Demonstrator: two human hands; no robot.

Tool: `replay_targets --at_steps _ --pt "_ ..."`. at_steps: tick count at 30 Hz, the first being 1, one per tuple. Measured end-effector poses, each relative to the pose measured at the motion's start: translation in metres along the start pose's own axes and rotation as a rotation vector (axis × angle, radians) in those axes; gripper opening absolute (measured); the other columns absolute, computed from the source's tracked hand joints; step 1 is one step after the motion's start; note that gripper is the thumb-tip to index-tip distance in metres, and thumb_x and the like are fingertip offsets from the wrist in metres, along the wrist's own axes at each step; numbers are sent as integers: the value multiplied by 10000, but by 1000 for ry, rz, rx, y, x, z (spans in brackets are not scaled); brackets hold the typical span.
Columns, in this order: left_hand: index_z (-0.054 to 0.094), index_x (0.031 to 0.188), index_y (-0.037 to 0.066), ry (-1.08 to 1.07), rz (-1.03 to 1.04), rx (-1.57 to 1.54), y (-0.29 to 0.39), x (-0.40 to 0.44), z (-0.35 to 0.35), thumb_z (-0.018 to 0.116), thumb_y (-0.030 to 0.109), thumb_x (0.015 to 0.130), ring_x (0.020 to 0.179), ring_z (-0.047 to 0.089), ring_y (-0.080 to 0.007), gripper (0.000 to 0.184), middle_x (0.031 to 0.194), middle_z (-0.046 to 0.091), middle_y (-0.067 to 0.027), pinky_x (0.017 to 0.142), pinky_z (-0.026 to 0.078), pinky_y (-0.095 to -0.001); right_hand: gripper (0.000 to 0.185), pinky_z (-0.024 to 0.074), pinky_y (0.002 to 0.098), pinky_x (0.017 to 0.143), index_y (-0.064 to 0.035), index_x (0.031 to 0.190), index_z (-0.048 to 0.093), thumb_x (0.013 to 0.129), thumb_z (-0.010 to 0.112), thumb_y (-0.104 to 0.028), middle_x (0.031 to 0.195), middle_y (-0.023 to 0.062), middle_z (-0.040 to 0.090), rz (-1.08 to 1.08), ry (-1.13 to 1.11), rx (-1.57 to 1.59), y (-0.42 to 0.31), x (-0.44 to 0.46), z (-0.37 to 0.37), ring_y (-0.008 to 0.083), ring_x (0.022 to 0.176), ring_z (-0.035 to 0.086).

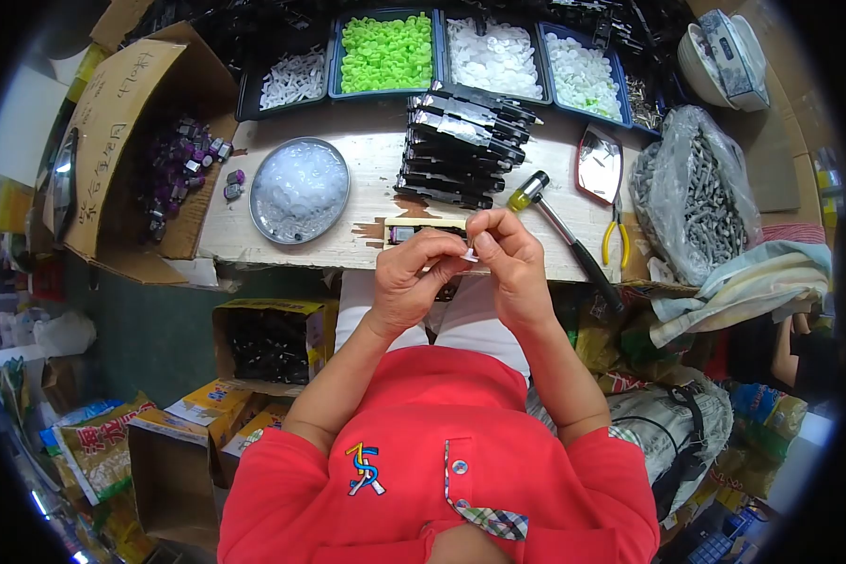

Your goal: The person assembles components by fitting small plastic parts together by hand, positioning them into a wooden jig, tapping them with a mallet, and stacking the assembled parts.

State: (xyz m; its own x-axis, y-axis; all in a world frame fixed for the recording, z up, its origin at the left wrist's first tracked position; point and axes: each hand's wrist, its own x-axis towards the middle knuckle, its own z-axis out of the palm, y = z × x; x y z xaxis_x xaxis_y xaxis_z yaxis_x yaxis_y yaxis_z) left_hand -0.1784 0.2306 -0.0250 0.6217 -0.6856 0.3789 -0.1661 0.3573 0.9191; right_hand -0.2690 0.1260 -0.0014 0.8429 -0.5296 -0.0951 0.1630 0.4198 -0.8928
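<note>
At the table's front edge, my left hand [406,280] and my right hand [515,268] meet with fingertips pinched. Between them is a small white plastic part [470,255], mostly covered by the fingers. Just behind my hands lies a dark assembly with a silvery block [401,233], against a pale yellow strip [423,223]; my fingers hide its right end. A stack of black plastic housings [461,141] stands farther back. To the right of my right hand rests a hammer [562,226] with a yellowish head end and black grip.
A round metal dish [299,191] holds clear pieces. Trays of green parts [385,52] and white parts [493,56] line the back. A cardboard box [113,141] of small motors stands left. Yellow-handled pliers [617,242], a red-edged tray [599,164] and a plastic bag [696,197] lie right.
</note>
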Motion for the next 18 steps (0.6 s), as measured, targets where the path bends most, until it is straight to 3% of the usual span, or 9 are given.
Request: replay_targets --at_steps 7,10,12,13,15,18 --pt "601 898 33 9 14 74 -2 -5 -4 630 -80 740 753 614 -152 197 856 632 -80 643 511 -243 91 383 216 765 -37 961 529 886 530 -88 927 -11 519 8 -28 -134 -2 -4 -2 63 846 476" --pt "596 907 36 -7 74 178 -6 -5 -7 630 -78 738 742 616 -160 207 851 632 -82 635 505 -244 78 390 218 746 -26 936 539 879 532 -78 923 4 521 -66 -54 -389 -4 -1 -11 73 836 480" --pt "593 906 35 0 64 178 -6 -5 -8 627 -81 738 738 616 -164 207 848 632 -83 634 502 -245 66 376 250 728 -25 894 557 840 568 -62 873 31 546 -373 -57 -753 -7 -1 -16 119 803 502" --pt "591 906 34 5 54 177 -6 -5 -8 625 -83 738 733 616 -167 207 844 632 -84 633 499 -246 66 376 250 728 -25 894 557 840 568 -62 873 31 546 -373 -58 -753 -12 -2 -16 119 803 502" --pt "590 909 33 6 68 189 -6 -4 -8 622 -85 739 734 617 -170 209 839 631 -83 632 498 -248 100 345 295 710 -35 862 571 775 620 -41 816 50 564 -549 -176 -1072 -23 -4 -14 180 768 515" --pt "588 916 30 1 117 240 -6 -3 -7 615 -86 741 729 617 -178 212 833 629 -86 629 496 -251 152 314 322 695 -48 838 576 712 658 -26 785 41 574 -657 -146 -1181 -17 -4 -14 207 750 514"
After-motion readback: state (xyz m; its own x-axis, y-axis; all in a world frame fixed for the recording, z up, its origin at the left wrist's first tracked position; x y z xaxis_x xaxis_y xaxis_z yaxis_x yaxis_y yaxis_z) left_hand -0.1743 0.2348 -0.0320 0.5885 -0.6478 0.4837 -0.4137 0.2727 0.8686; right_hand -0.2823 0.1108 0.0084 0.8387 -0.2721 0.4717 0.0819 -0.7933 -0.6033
